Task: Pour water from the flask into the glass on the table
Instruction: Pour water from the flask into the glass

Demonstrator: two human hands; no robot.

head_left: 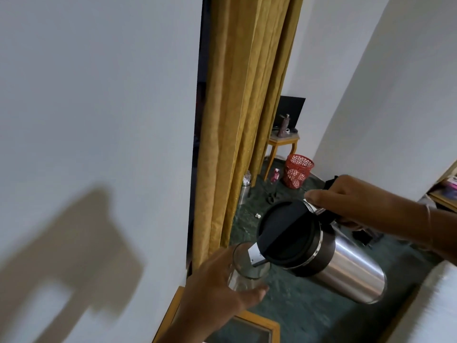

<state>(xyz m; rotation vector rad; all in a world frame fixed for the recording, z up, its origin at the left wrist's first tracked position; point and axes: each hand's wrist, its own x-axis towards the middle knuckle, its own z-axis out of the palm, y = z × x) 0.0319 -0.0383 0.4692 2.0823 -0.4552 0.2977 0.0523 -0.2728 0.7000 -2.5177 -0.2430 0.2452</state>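
The left hand point(217, 280) wraps its grip around a clear drinking glass point(247, 271), fingers curled under and behind it, thumb along the near side, holding it up in the air above the yellow-framed glass worktop point(259, 323) that shows below the wrist. The right hand point(351, 199) closes its grip on the black handle of a stainless steel flask point(333, 258), thumb pressed forward on top. The flask hangs tilted below and to the left of that grip, its black lid point(286, 233) facing the camera and its metal spout point(256, 254) lying over the rim of the glass, just beside the left fingers. No stream of water can be made out. Beyond both hands hangs a mustard curtain point(237, 120), with a red mesh basket point(296, 172) on the dark green floor point(309, 305).
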